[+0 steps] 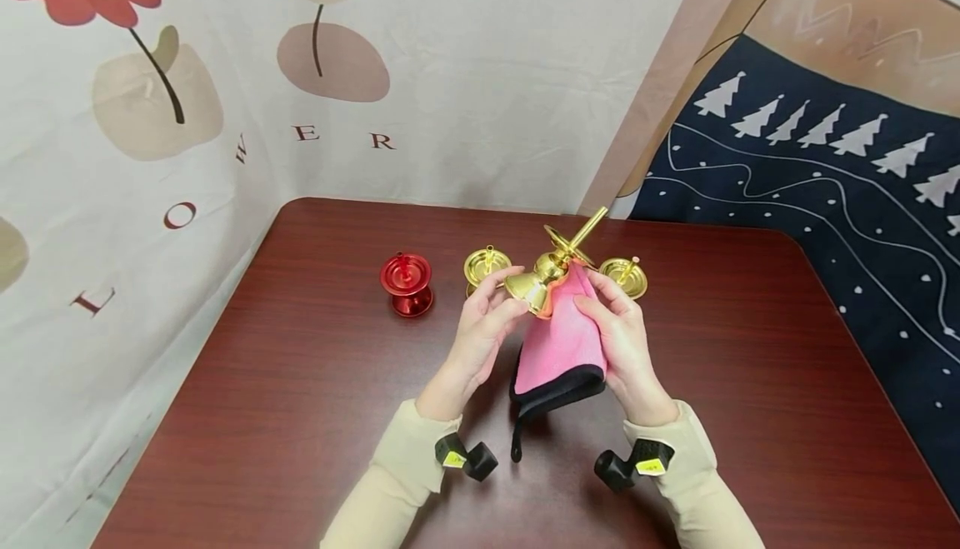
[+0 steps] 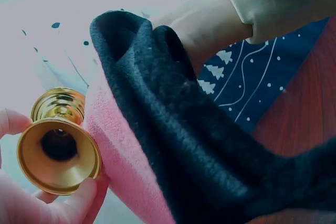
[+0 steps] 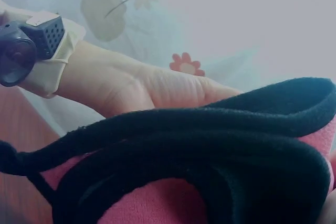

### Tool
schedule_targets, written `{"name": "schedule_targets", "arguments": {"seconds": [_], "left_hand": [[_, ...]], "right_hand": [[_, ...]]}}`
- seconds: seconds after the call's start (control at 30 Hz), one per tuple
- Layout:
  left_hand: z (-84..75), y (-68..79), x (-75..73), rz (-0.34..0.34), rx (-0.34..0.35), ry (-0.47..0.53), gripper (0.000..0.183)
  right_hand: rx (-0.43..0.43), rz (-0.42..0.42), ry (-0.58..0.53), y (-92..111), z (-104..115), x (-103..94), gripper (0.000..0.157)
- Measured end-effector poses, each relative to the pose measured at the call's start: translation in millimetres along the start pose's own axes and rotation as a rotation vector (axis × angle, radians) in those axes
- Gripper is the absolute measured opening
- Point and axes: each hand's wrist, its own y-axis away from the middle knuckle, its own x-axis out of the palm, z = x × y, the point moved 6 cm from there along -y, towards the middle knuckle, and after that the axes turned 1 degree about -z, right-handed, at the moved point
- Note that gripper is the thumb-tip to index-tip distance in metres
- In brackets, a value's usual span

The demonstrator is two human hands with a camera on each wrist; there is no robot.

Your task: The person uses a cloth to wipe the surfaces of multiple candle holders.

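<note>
A shiny gold candlestick [image 1: 529,289] is held tilted above the table, its stem pointing up to the right. My left hand [image 1: 483,328] grips its flared base between thumb and fingers; the hollow underside of the base [image 2: 59,156] faces the left wrist camera. My right hand [image 1: 622,341] pinches a pink cloth [image 1: 562,341] with black edging against the candlestick's middle. An orange strip of the cloth shows along the metal. The cloth's lower end hangs down with a black loop [image 1: 517,441]. In the right wrist view the black edging [image 3: 173,124] hides most of the right hand.
A red candle holder [image 1: 406,276] stands on the dark red-brown table [image 1: 300,416] to the left. Two gold candle holders [image 1: 487,264] stand behind the hands, one on each side of the held candlestick. Printed cloth hangings [image 1: 480,74] rise behind the table.
</note>
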Motion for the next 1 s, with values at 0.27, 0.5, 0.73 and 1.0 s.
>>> {"name": "schedule_targets", "arguments": {"seconds": [0.27,0.5,0.73,1.0], "left_hand": [[1.7,-2.9,0.5,-0.056,-0.042,-0.044,0.045],[3.6,-4.8,-1.6,-0.082,-0.057,-0.107,0.038],[2.0,-6.9,-5.9,-0.068,-0.098,-0.167,0.031],[0.7,-6.9,-10.4,-0.034,-0.131,-0.216,0.031]], "right_hand": [[-0.051,-0.026,0.085,-1,-1,-0.5,0.032],[-0.043,-0.022,0.080,0,-1,-0.3,0.038],[-0.069,0.012,0.162,-2,0,-1.2,0.037],[-0.056,0.051,0.222,-3,0,0.6,0.039]]}}
